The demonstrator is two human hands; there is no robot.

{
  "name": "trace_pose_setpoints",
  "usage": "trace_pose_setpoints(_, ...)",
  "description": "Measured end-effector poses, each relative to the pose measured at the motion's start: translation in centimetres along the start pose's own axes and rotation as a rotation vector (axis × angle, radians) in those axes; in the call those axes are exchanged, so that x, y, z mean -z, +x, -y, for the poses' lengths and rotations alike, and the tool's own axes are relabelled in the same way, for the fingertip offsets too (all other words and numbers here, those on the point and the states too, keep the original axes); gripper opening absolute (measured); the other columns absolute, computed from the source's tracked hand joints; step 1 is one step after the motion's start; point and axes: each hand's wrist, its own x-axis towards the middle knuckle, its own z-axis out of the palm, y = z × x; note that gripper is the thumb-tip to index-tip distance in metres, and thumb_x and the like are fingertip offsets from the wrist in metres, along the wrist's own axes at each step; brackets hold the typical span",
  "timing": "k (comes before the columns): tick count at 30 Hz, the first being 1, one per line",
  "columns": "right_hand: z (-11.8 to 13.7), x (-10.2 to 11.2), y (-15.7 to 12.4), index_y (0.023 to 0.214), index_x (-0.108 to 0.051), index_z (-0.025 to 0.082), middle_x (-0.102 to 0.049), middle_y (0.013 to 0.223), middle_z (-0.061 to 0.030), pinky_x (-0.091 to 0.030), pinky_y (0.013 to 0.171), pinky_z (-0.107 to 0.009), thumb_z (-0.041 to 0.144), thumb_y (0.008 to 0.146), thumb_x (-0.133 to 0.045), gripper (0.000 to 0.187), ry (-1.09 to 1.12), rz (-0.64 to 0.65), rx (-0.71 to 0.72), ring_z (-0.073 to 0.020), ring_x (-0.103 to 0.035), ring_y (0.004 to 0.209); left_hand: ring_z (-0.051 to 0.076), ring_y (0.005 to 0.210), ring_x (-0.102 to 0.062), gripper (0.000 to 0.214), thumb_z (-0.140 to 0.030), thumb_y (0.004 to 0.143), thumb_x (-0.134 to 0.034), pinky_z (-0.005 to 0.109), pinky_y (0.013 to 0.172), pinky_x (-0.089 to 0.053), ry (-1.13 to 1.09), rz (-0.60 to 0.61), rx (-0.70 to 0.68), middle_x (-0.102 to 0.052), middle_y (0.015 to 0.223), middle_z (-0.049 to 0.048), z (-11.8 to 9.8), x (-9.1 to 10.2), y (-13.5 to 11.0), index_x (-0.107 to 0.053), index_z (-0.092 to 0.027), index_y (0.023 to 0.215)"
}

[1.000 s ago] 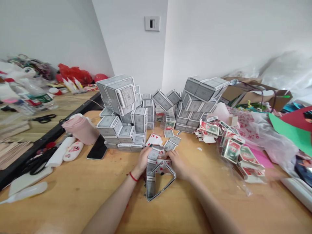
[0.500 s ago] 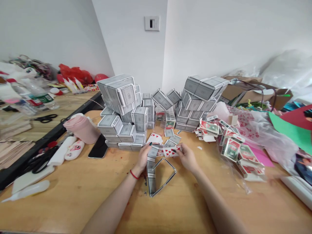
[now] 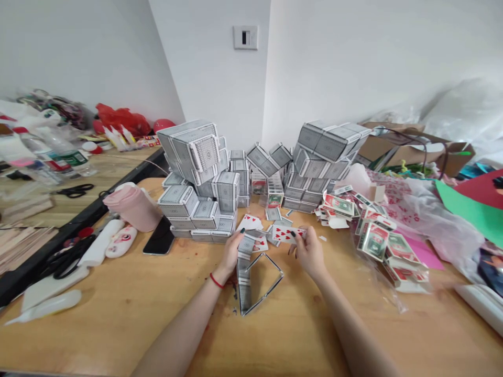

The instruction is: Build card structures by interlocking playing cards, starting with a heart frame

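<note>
Pinching a heart card (image 3: 288, 234) between thumb and fingertips, the right hand (image 3: 310, 254) holds it face up just above the table (image 3: 118, 314), a little right of centre. Just left of it stands a card frame (image 3: 255, 280) (a hollow loop of grey-backed cards set on edge), and the left hand (image 3: 231, 251) has its fingers closed on the frame's far end. Loose cards (image 3: 251, 223) lie just beyond both hands. Farther back rise two heaps of grey card boxes, the left heap (image 3: 196, 178) and the right heap (image 3: 322, 157), with smaller boxes between them against the wall. Near the left heap lie a phone (image 3: 159, 238) and a pink roll (image 3: 131, 207). To the right, red and green packs (image 3: 373, 235) spill across clear plastic.
</note>
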Motion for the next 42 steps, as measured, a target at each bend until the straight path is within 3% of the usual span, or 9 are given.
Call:
trace_pose_setpoints(4, 0.8, -0.2, -0.3, 0.088, -0.036, 0.024, -0.059, 0.055, 0.0028, -0.046, 0.045, -0.026, 0.036, 0.087, -0.041, 0.013, 0.222, -0.002, 0.126, -0.0150, -0.057, 0.045, 0.020, 0.058, -0.065, 0.035, -0.041, 0.069, -0.058, 0.032, 0.058, -0.052, 0.030, 0.002, -0.011, -0.070, 0.068, 0.0067, -0.4, -0.4, -0.2, -0.063, -0.010, 0.085)
trace_pose_setpoints(7, 1.1, -0.5, -0.5, 0.089, -0.038, 0.024, -0.062, 0.062, 0.0004, -0.050, 0.052, -0.030, 0.032, 0.088, -0.040, 0.009, 0.261, 0.048, 0.187, -0.0163, -0.062, 0.054, 0.020, 0.058, -0.064, 0.034, -0.042, 0.068, -0.060, 0.030, 0.057, -0.051, 0.057, 0.010, -0.023, -0.070, 0.068, 0.0066, -0.6, -0.6, -0.4, -0.064, -0.010, 0.081)
trace_pose_setpoints(14, 0.8, -1.1, -0.9, 0.091, -0.043, 0.022, -0.063, 0.064, -0.0005, -0.052, 0.061, -0.031, 0.028, 0.089, -0.036, 0.010, 0.080, 0.141, 0.221, -0.0160, -0.063, 0.059, 0.018, 0.056, -0.063, 0.034, -0.041, 0.067, -0.062, 0.029, 0.055, -0.050, 0.065, 0.001, -0.045, -0.069, 0.065, 0.0050, -0.7, -0.6, -0.5, -0.064, -0.011, 0.080)
trace_pose_setpoints(21, 1.2, -0.7, -0.9, 0.089, -0.043, 0.022, -0.062, 0.063, 0.0000, -0.052, 0.058, -0.031, 0.027, 0.087, -0.039, 0.006, 0.129, -0.005, 0.268, -0.0160, -0.064, 0.058, 0.019, 0.058, -0.064, 0.037, -0.042, 0.068, -0.061, 0.032, 0.059, -0.051, 0.024, 0.012, -0.008, -0.070, 0.068, 0.0057, -0.2, -0.4, -0.3, -0.064, -0.011, 0.088)
trace_pose_setpoints(32, 1.1, -0.7, -0.8, 0.090, -0.044, 0.022, -0.063, 0.062, -0.0002, -0.052, 0.057, -0.031, 0.028, 0.087, -0.039, 0.008, 0.112, 0.029, 0.254, -0.0162, -0.064, 0.055, 0.019, 0.057, -0.064, 0.036, -0.040, 0.069, -0.060, 0.031, 0.058, -0.052, 0.036, 0.005, -0.033, -0.070, 0.067, 0.0060, -0.4, -0.6, -0.4, -0.064, -0.010, 0.088)
trace_pose_setpoints(42, 0.4, 0.3, -0.5, 0.091, -0.051, 0.021, -0.064, 0.069, -0.0019, -0.049, 0.059, -0.026, 0.024, 0.088, -0.035, 0.017, -0.166, 0.090, 0.351, -0.0133, -0.060, 0.058, 0.016, 0.057, -0.062, 0.032, -0.041, 0.067, -0.061, 0.027, 0.058, -0.049, 0.090, 0.018, -0.073, -0.070, 0.068, 0.0049, -1.0, -1.0, -0.8, -0.066, -0.011, 0.079)
